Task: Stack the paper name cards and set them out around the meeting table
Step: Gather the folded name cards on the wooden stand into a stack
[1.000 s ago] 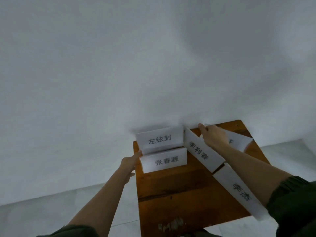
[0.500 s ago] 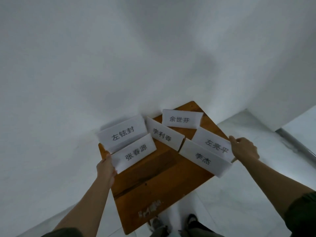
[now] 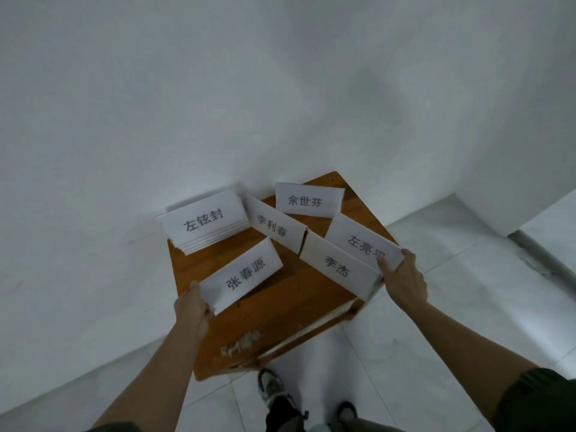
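Several white folded paper name cards with black characters stand on a small brown wooden table [image 3: 280,313]. A stack of cards [image 3: 204,222] rests at the table's back left corner against the wall. My left hand [image 3: 190,310] grips the left end of the front left card [image 3: 241,275]. My right hand [image 3: 402,275] pinches the right end of the far right card [image 3: 361,243], just behind the front right card [image 3: 338,269]. Two more cards stand further back, one at the centre [image 3: 272,227] and one at the back [image 3: 308,200].
A plain white wall [image 3: 280,88] rises directly behind the table. Pale tiled floor [image 3: 452,291] surrounds the table on the right and front. My shoes [image 3: 274,388] stand close to the table's near edge, where the varnish is chipped.
My right hand left the centre card, swung to the table's right side and took the end of the far right card. My left hand drew the front left card toward me.
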Tool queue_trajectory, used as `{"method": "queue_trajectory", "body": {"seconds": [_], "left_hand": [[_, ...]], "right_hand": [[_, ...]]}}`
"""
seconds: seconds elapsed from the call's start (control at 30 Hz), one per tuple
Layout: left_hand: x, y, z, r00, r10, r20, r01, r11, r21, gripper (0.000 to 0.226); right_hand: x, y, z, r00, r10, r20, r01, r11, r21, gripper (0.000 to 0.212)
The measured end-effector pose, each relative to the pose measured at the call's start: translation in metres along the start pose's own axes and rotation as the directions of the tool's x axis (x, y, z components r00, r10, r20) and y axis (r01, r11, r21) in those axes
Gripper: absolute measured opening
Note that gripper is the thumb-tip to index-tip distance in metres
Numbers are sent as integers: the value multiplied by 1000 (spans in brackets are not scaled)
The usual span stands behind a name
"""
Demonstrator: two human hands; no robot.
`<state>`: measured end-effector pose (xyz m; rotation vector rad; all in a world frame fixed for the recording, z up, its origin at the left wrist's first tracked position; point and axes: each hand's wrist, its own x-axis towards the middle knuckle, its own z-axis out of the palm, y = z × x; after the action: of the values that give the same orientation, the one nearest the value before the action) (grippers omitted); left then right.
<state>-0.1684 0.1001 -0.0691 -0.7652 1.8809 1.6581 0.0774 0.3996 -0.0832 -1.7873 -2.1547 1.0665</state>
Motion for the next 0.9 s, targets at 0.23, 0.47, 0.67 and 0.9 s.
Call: {"method": "queue_trajectory", "body": {"seconds": [0.23,0.47,0.67,0.9], "left_hand": [[-35,-38,-6,1000,-12,-19,10,996,-93,29],[-51,-39,-10,999,31,-19,-33,993,-116,25],[-53,10,-17,981,185,-57,-191,974,-119,25],[-39,101,-18,947,314,-60,-320,937,-140,24]], "right_hand": [[-7,22,17,974,63,216,-115,964,239,49],[-7,0,17,974,108,201,-209,775,596,25],[-8,-39,-18,998,32,46,-52,854,517,24],[0,-102,-46,992,-120,45,82,864,497,16]]}}
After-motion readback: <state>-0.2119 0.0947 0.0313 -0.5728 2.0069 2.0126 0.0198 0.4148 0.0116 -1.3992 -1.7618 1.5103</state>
